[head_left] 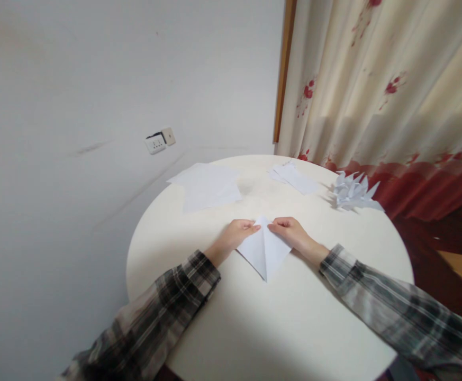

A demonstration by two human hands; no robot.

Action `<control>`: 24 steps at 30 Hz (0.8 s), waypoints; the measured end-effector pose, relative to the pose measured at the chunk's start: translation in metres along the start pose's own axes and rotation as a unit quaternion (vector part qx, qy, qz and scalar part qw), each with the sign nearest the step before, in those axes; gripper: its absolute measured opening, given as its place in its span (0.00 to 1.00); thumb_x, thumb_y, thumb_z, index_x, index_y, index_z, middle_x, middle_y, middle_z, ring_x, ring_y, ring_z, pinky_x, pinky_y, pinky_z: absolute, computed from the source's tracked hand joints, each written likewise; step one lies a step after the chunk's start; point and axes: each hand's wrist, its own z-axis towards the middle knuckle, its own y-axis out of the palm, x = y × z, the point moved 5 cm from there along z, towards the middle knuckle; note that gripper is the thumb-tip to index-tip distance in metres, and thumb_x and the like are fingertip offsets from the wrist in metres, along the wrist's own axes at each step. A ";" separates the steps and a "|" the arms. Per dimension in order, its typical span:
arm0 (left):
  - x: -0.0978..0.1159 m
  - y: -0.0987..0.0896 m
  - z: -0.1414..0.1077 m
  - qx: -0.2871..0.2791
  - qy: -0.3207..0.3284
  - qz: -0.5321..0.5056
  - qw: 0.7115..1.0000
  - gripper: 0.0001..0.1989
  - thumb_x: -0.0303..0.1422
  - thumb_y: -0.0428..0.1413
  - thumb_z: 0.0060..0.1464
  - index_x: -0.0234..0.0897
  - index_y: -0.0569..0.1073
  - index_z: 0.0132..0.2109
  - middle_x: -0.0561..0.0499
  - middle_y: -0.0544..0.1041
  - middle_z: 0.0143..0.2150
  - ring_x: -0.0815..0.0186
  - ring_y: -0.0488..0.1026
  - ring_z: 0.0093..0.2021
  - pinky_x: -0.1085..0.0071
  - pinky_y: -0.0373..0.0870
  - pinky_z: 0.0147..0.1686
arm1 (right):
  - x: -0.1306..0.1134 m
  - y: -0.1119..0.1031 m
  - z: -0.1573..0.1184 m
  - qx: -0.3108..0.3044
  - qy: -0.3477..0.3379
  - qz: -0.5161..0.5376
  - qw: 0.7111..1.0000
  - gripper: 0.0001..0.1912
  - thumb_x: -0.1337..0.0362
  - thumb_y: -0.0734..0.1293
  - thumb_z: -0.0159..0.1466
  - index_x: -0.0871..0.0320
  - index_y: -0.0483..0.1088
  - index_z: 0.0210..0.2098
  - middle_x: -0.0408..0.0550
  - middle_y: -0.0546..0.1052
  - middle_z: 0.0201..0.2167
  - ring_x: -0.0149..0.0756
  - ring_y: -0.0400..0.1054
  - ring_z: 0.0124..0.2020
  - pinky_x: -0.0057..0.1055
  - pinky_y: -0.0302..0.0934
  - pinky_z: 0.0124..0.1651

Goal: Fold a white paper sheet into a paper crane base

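Between my hands is a folded sheet of white paper (265, 251), diamond-shaped, with a crease down its middle and one point toward me. My left hand (239, 233) pinches its upper left edge, thumb on top near the crease. On the upper right edge, my right hand (290, 232) grips it the same way, its thumb close to the far tip. The fingers beneath the paper are partly hidden. The sheet is held just over or against the white round table (294, 323); I cannot tell which.
Flat white sheets (209, 185) lie at the table's far left. Smaller paper pieces (296, 179) are at the back. A cluster of folded paper cranes (352, 191) stands at the far right. Behind are a wall with a socket (156, 143) and a flowered curtain (345, 95).
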 end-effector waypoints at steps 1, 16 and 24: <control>0.000 -0.002 0.002 0.009 0.016 0.024 1.000 0.19 0.47 0.58 0.42 0.32 0.71 0.26 0.54 0.69 0.20 0.70 0.64 0.21 0.76 0.55 0.19 | 0.001 -0.001 0.001 0.003 0.003 0.001 1.000 0.17 0.53 0.65 0.51 0.58 0.59 0.16 0.38 0.60 0.13 0.25 0.53 0.16 0.25 0.43 0.19; 0.002 -0.016 0.003 0.074 0.097 0.191 0.974 0.21 0.48 0.49 0.50 0.36 0.63 0.20 0.57 0.59 0.17 0.71 0.56 0.20 0.74 0.47 0.18 | -0.006 -0.009 0.006 0.008 -0.023 -0.049 0.998 0.19 0.49 0.66 0.50 0.61 0.65 0.19 0.41 0.64 0.15 0.26 0.55 0.17 0.26 0.46 0.20; 0.005 -0.025 0.001 0.114 0.087 0.165 0.976 0.20 0.47 0.46 0.52 0.36 0.65 0.24 0.57 0.62 0.16 0.71 0.59 0.17 0.75 0.53 0.19 | 0.001 -0.032 0.013 0.047 -0.006 -0.055 0.997 0.20 0.48 0.67 0.49 0.61 0.67 0.20 0.43 0.67 0.16 0.28 0.58 0.18 0.27 0.49 0.21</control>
